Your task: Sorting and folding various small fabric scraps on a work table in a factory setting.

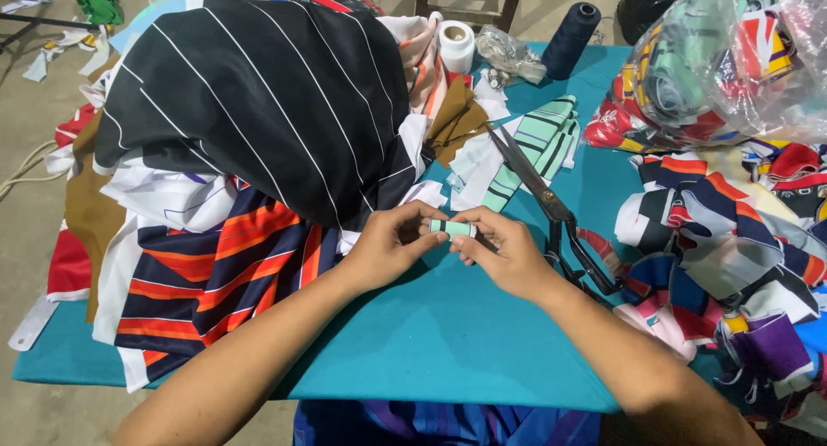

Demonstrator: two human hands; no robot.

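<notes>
Right, containers first: the clear plastic bag [732,58] at the far right corner of the surface [448,334] is stuffed with folded fabric pieces in mint, red, yellow and navy. A smaller crumpled clear bag [508,52] sits at the far edge; contents too small to tell.

Your left hand [388,248] and right hand [508,252] meet mid-surface, toward the near edge. Both sets of fingers are curled nearly closed, pinching a small mint strip [452,229] with dark stripes, one hand at each end, held just above the teal cloth. Left fingers [413,218] wrap the left end; right thumb and forefinger clamp the right end.

Black scissors [551,209] lie just beside your right hand, blades pointing toward the far edge, handles near your wrist. More mint striped pieces [543,145] lie beyond the blades.

Black pinstriped fabric heap [258,93] tops the pile on the left side, over navy-and-orange striped cloth [224,274]. Mixed colourful scraps [732,257] crowd the right edge. A dark thread cone [570,37] and a white tape roll [457,46] stand at the far edge.
</notes>
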